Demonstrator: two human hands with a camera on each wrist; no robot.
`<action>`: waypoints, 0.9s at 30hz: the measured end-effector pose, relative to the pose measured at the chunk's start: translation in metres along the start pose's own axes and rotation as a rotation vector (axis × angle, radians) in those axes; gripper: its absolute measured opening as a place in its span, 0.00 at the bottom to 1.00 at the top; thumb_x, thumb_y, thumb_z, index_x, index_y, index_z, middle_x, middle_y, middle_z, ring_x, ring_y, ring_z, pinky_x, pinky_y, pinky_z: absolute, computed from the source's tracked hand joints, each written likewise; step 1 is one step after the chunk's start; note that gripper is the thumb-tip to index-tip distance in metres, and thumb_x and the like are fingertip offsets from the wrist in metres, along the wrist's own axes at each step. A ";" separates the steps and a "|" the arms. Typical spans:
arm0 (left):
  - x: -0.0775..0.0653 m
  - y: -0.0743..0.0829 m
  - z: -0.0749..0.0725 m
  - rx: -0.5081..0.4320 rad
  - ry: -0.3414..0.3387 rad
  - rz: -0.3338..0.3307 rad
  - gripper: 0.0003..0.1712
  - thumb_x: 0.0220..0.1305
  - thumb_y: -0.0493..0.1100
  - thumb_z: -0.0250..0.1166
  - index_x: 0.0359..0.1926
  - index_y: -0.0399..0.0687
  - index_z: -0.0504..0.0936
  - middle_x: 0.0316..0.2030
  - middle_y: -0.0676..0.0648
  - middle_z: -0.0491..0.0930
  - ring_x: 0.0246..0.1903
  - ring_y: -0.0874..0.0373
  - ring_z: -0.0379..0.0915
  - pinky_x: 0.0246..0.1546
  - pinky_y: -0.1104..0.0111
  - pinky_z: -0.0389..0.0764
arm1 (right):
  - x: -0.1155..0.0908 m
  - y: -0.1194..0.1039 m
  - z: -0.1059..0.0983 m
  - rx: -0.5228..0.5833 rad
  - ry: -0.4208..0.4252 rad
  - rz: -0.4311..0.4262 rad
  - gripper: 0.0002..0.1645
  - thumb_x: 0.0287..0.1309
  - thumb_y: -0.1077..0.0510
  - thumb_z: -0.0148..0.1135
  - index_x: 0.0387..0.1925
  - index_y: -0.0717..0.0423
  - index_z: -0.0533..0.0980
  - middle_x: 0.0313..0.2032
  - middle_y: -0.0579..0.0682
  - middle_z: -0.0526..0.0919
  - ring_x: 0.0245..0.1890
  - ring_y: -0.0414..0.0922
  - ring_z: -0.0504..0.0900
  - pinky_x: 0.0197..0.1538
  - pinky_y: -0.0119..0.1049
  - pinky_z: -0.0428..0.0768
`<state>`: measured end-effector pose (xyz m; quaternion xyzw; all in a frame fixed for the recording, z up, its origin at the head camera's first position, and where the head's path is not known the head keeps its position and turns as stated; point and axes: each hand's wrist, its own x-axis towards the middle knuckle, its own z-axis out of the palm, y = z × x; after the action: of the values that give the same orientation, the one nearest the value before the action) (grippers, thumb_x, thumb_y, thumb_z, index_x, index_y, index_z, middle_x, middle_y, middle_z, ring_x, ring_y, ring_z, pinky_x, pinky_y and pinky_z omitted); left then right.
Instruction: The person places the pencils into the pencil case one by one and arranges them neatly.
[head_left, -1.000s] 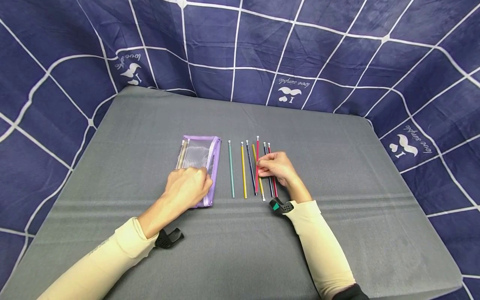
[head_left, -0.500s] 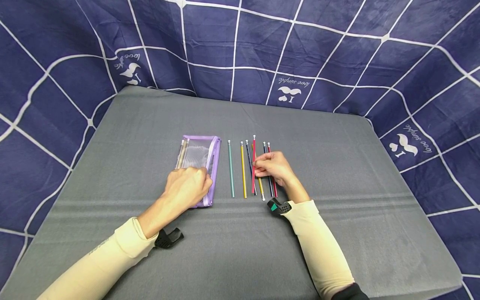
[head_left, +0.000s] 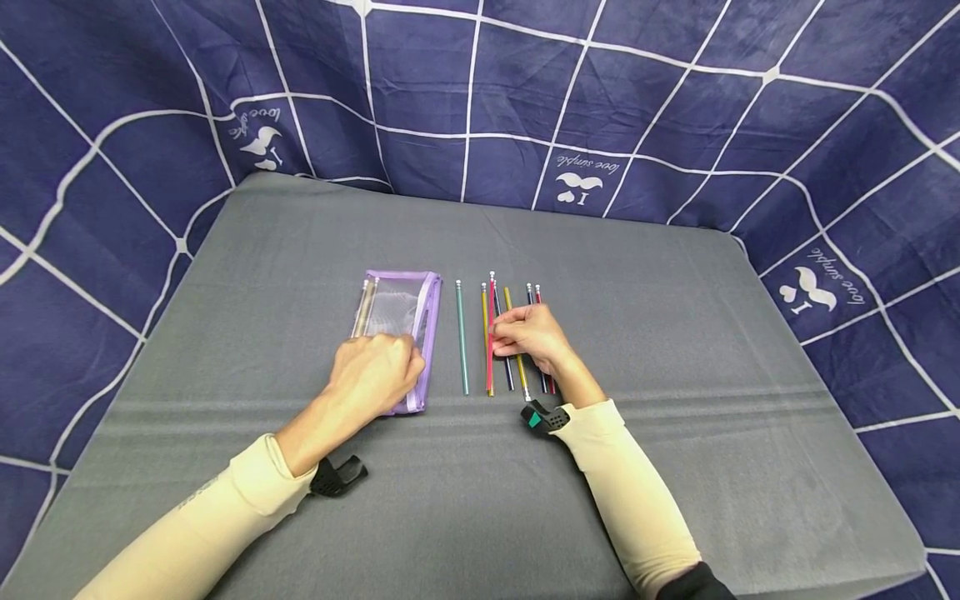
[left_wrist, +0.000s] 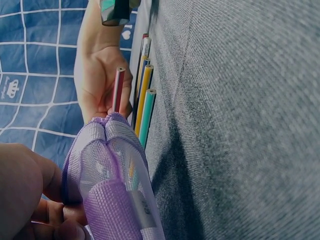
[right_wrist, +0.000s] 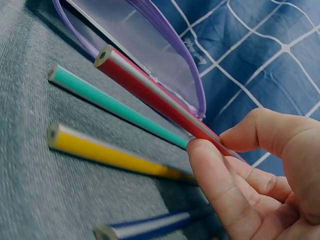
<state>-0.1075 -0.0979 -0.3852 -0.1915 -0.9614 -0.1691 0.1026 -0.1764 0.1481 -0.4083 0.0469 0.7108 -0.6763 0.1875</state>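
My left hand (head_left: 377, 371) grips the purple-edged clear pencil case (head_left: 428, 333), pinching its edge in the left wrist view. A pair of gold-toned pencils (head_left: 365, 307) shows through its left side. My right hand (head_left: 531, 337) pinches a red pencil (right_wrist: 150, 95) between thumb and fingers, its blunt, unsharpened end pointing toward me and its eraser end away. It is held above a yellow pencil (right_wrist: 105, 152) and a dark blue pencil (head_left: 510, 375). A teal pencil (head_left: 462, 342) lies between the case and the right hand.
Another yellow pencil (head_left: 522, 377) lies tilted under the right hand, its eraser toward me. Farther right, another dark blue pencil (head_left: 529, 293) and another red one (head_left: 537, 295) are partly covered by the hand. A blue checked cloth (head_left: 510, 92) surrounds the grey table (head_left: 675, 333).
My right hand has carried the red pencil leftward, from over the tilted yellow pencil to over the other yellow one. The left hand and the pencil case have stayed in place.
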 end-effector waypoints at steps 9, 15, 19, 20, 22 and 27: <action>0.000 0.001 -0.001 -0.004 -0.023 -0.013 0.16 0.57 0.40 0.54 0.14 0.50 0.65 0.12 0.51 0.66 0.13 0.51 0.65 0.15 0.50 0.69 | 0.002 0.000 0.014 -0.009 -0.027 0.014 0.07 0.55 0.75 0.58 0.37 0.75 0.76 0.21 0.53 0.82 0.19 0.41 0.82 0.28 0.33 0.82; 0.001 0.002 -0.002 -0.003 -0.040 -0.020 0.16 0.57 0.40 0.55 0.14 0.51 0.66 0.12 0.52 0.67 0.14 0.51 0.65 0.16 0.51 0.70 | 0.004 0.000 0.021 -0.012 -0.047 0.025 0.06 0.55 0.74 0.59 0.36 0.74 0.76 0.21 0.53 0.81 0.18 0.41 0.82 0.28 0.33 0.82; 0.002 0.002 -0.002 -0.003 -0.041 -0.019 0.16 0.57 0.40 0.55 0.14 0.51 0.66 0.12 0.51 0.67 0.14 0.51 0.65 0.16 0.51 0.70 | 0.004 0.000 0.024 -0.024 -0.061 0.023 0.08 0.53 0.74 0.57 0.37 0.75 0.77 0.21 0.53 0.81 0.18 0.41 0.82 0.27 0.33 0.82; 0.002 0.002 -0.002 -0.003 -0.042 -0.021 0.16 0.57 0.40 0.55 0.14 0.51 0.67 0.13 0.51 0.68 0.14 0.51 0.66 0.16 0.50 0.70 | 0.005 0.000 0.024 -0.028 -0.065 0.022 0.09 0.53 0.74 0.57 0.38 0.75 0.77 0.21 0.53 0.81 0.18 0.41 0.82 0.27 0.33 0.82; 0.002 0.002 -0.002 -0.003 -0.045 -0.024 0.15 0.57 0.41 0.55 0.14 0.50 0.67 0.13 0.51 0.68 0.14 0.50 0.66 0.16 0.50 0.70 | 0.005 0.001 0.026 -0.027 -0.073 0.026 0.09 0.53 0.75 0.57 0.38 0.75 0.77 0.22 0.53 0.81 0.18 0.41 0.82 0.27 0.33 0.82; 0.002 0.001 -0.001 -0.002 -0.051 -0.031 0.16 0.58 0.41 0.55 0.14 0.50 0.67 0.13 0.49 0.69 0.14 0.49 0.66 0.16 0.50 0.70 | 0.004 0.000 0.032 -0.038 -0.100 0.028 0.08 0.53 0.74 0.59 0.37 0.76 0.77 0.22 0.53 0.82 0.18 0.41 0.81 0.27 0.33 0.82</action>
<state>-0.1083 -0.0964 -0.3836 -0.1809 -0.9663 -0.1667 0.0754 -0.1739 0.1162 -0.4104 0.0197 0.7124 -0.6616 0.2330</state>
